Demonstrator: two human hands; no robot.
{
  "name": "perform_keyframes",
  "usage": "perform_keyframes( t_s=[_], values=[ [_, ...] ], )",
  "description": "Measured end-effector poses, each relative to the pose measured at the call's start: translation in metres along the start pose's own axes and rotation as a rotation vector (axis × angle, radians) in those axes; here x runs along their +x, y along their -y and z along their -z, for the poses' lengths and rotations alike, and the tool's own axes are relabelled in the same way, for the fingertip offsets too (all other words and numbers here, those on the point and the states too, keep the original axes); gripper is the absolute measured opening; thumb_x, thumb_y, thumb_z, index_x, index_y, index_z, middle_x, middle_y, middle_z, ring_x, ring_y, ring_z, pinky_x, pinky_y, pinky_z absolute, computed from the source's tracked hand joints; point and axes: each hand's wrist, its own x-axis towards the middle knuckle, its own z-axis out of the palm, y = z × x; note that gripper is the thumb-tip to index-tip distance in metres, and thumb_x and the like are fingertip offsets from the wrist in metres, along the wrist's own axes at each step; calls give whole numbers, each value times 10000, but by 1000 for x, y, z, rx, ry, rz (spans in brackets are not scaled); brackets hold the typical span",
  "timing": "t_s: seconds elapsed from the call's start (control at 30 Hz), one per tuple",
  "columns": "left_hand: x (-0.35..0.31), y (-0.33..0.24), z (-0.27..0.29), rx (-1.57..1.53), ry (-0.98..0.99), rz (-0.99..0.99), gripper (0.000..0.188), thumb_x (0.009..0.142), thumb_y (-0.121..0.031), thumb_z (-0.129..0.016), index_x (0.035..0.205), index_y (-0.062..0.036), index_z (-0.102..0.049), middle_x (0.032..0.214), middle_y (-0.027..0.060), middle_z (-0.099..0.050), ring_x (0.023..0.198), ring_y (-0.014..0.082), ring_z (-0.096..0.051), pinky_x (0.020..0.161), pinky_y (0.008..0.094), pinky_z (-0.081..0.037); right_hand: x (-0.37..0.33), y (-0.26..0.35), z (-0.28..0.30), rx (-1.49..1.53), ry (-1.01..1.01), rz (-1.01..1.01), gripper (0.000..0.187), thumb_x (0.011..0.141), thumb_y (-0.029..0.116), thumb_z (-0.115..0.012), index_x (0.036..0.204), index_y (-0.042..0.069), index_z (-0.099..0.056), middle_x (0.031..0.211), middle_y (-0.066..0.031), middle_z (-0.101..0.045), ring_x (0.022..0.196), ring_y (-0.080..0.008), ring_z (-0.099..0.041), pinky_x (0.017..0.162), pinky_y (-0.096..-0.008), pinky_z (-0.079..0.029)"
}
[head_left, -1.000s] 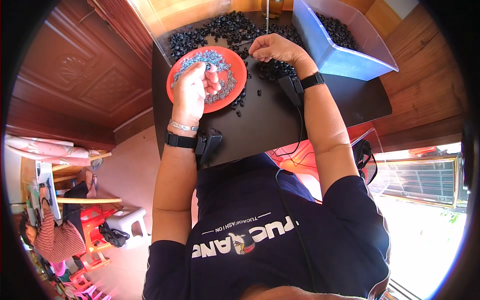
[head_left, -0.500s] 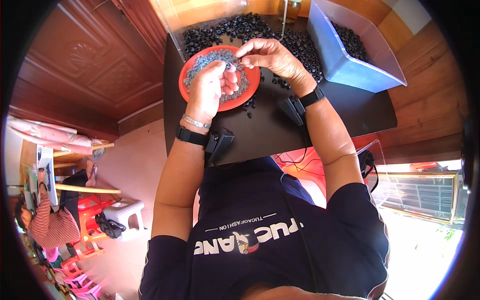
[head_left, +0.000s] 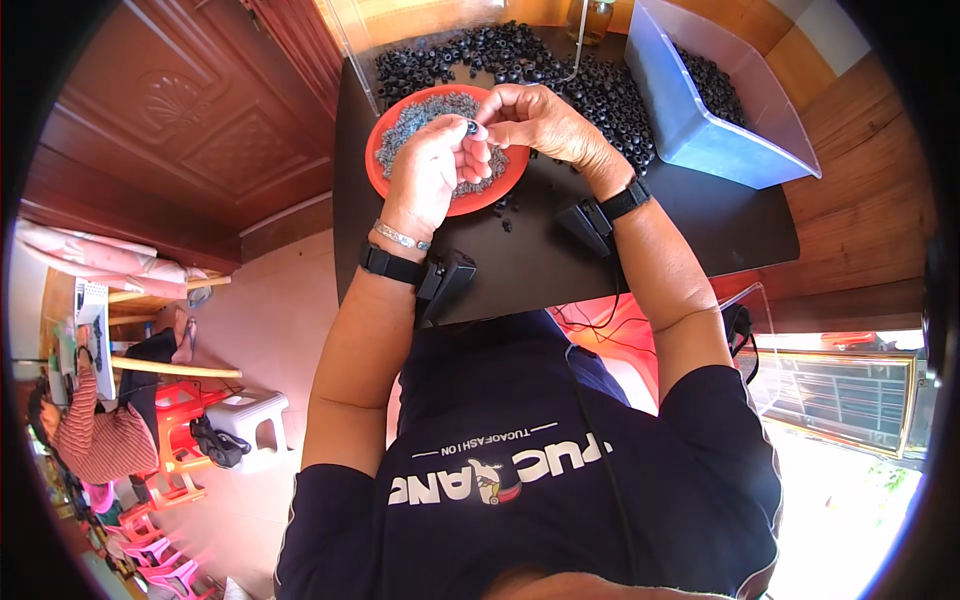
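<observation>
My left hand [head_left: 425,170] is closed, palm turned up, over the orange-red bowl. Between its thumb and forefinger it pinches a small round black part [head_left: 472,127] with a shiny face. My right hand [head_left: 550,128] meets it from the right, thumb and forefinger pinched at the left fingertips; whatever lies in that pinch is too small to make out. Beneath both hands, the round bowl [head_left: 520,182] holds many tiny grey metallic pieces [head_left: 415,125]. A pile of small black ring-like parts [head_left: 610,105] spreads over the dark table behind and to the right of the bowl.
A translucent bluish bin [head_left: 715,150] with more black parts stands at the table's right. A few loose parts [head_left: 506,225] lie near the bowl on the tabletop [head_left: 540,270]. A clear panel stands behind. Far left, another person [head_left: 105,440] sits near red and grey stools [head_left: 250,415].
My hands have come together: the left has moved slightly right with the black part, and the right fingertips now meet it. The whole view has shifted a little.
</observation>
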Motion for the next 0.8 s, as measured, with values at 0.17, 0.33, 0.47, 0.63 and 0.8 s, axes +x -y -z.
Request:
perform_keyframes(
  t_s=[0.17,0.33,0.47,0.63,0.8],
  values=[
    [0,0,0,-90,24,-23,241,913,-228,-446,918,-29,-582,781,56,-594,673,166,-569,618,257,-425,-1,-2,0,92,-31,43,169,850,36,-598,1013,4,-627,932,-10,-633,858,-82,-576,822,-236,-463],
    [0,0,-1,-165,14,-15,230,898,-228,-472,887,-31,-590,756,53,-602,640,156,-576,577,234,-424,1,-11,5,116,-3,25,234,835,60,-616,1057,-12,-598,946,-37,-641,856,-88,-591,820,-239,-473],
    [0,1,0,-157,9,-17,229,897,-230,-472,883,-33,-586,758,53,-600,639,157,-573,575,235,-422,1,-8,1,164,-22,7,222,831,65,-623,1037,-16,-598,923,-53,-646,834,-98,-603,799,-245,-485],
    [1,0,1,-134,-23,-6,231,898,-242,-468,869,-42,-581,752,49,-597,633,155,-570,571,237,-414,1,-6,3,251,-101,-12,196,829,73,-642,1002,-11,-603,869,-52,-651,802,-106,-602,770,-242,-486],
    [4,7,9,-142,40,52,253,931,-264,-435,893,-55,-571,790,44,-595,706,170,-568,650,271,-429,3,-9,-3,261,-90,25,180,832,87,-649,982,-6,-614,853,-45,-649,754,-98,-573,734,-231,-472]
  ],
)
